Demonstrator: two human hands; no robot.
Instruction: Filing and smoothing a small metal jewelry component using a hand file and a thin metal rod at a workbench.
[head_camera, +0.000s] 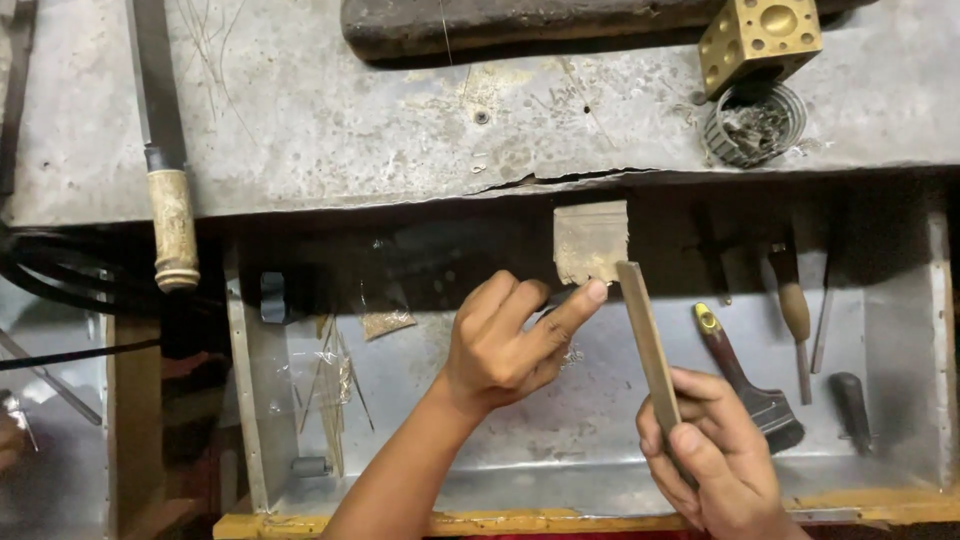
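The person's right hand is wrapping its grip around the lower end of a flat metal file, fingers pressed together on it, thumb lying over the front. The file is slanting up and a little leftward out of that fist, its top end sitting just beside the tip of the left forefinger. The left hand is curling loosely, forefinger stretched out toward a small wooden peg that is jutting from the edge of the grey surface; whether something tiny is pinched at that fingertip, I cannot tell. Both hands are hovering over a metal tray slung below the surface. In the tray, to the right of the file, a brush with a dark handle and a wooden-handled tool are lying. Up on the surface a brass block with round hollows is standing beside a small round wire cup, and a long tool with a pale handle is lying at the left.
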